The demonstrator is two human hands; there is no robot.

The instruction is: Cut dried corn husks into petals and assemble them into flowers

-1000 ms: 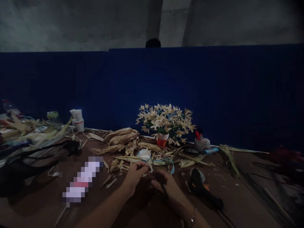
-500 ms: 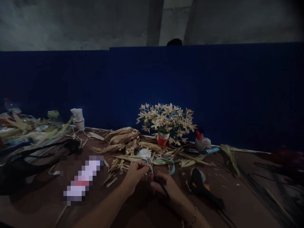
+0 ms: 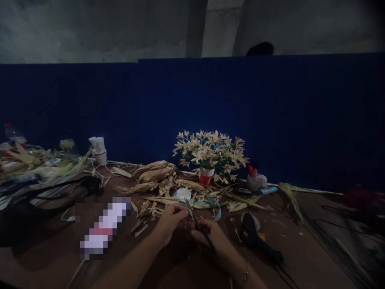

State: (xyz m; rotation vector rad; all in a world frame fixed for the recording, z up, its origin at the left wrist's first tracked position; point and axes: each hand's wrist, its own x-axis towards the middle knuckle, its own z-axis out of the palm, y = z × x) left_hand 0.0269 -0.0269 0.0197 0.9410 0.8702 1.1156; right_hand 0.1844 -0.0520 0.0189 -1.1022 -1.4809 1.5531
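Observation:
My right hand is closed around a pair of dark scissors, whose narrow blades point up and away from me. Just left of the blades, my left hand has its fingertips pinched together; what lies in them is too small and dark to name. Beyond both hands are strips of dried corn husk and a white crumpled piece. Behind these stands a bunch of pale husk flowers in a red and white paper cup.
A black glue gun lies to the right of my hands, its cord running toward me. On the left are a blurred-out bright object and a black bag-like item. A blue partition closes off the table's back.
The dark top of a head behind the partition has moved to the right. My hands and the scissors have barely shifted.

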